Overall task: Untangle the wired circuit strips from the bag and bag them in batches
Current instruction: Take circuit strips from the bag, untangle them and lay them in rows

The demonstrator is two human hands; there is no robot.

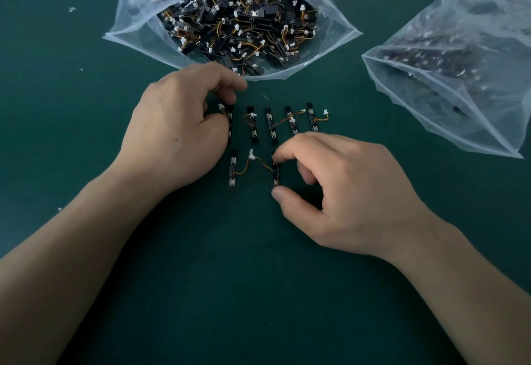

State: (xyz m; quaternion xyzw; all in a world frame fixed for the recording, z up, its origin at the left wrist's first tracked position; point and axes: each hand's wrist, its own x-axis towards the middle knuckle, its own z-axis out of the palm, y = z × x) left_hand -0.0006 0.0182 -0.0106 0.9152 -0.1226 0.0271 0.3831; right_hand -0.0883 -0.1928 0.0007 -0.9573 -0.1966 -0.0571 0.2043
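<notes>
Head view has our right hand (344, 192) pinching one circuit strip (275, 173) end to end between thumb and forefinger; our left hand (178, 126) pinches a second strip (230, 127) at the upper row's left; loose strips (253, 126) lie beside them on the counter (258, 278), just before the open bag (135, 14); they look light and stiff, with thin wires (264, 165) that snag, so we judge the board edges safer than the leads.

No legible text or labels on circuit strips (271, 127) or bags (135, 14)

Dim, soft light; wide-angle edge distortion.
</notes>
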